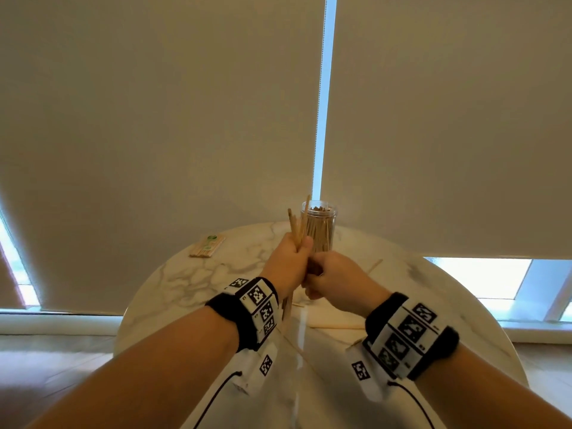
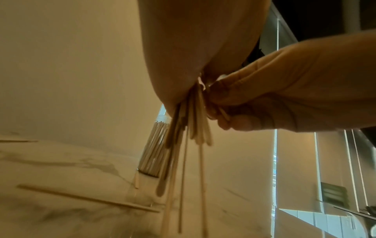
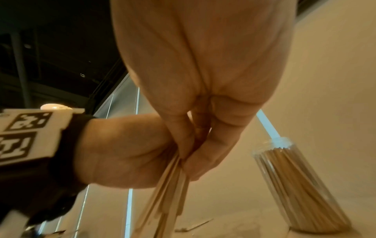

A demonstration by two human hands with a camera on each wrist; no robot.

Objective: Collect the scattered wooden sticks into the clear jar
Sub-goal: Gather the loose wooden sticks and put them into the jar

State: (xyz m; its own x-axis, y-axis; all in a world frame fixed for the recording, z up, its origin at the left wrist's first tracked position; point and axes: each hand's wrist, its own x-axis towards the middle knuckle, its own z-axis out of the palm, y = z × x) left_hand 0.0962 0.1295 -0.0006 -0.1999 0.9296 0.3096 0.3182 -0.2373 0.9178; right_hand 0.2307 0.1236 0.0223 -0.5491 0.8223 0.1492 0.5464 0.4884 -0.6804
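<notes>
A: Nearest the front edge of the tabletop?

B: Saw loose sticks lying flat there, just under the wrists, not yet gathered.

A: And above those?

B: Found the left hand clenched round the middle of a bundle of sticks. Stood nearly upright, long axis vertical, upper tips fanned a little above the thumb. Found the right hand pressed against the left, fingers curled and pinching the lower part of the same bundle.

A: Then the clear jar?

B: Stood upright straight beyond both hands, toward the far edge, already packed with sticks, mouth open. Sat just behind the bundle and slightly to its right, so about equally close to either hand.

A: Needed what, probably?

B: Judged a short carry forward and up, keeping the bundle vertical to match the jar's axis. Looked a tight fit, given how full.

A: Anything further out?

B: Noticed one stray stick right of the jar, and a wrapped packet near the far left edge.
</notes>
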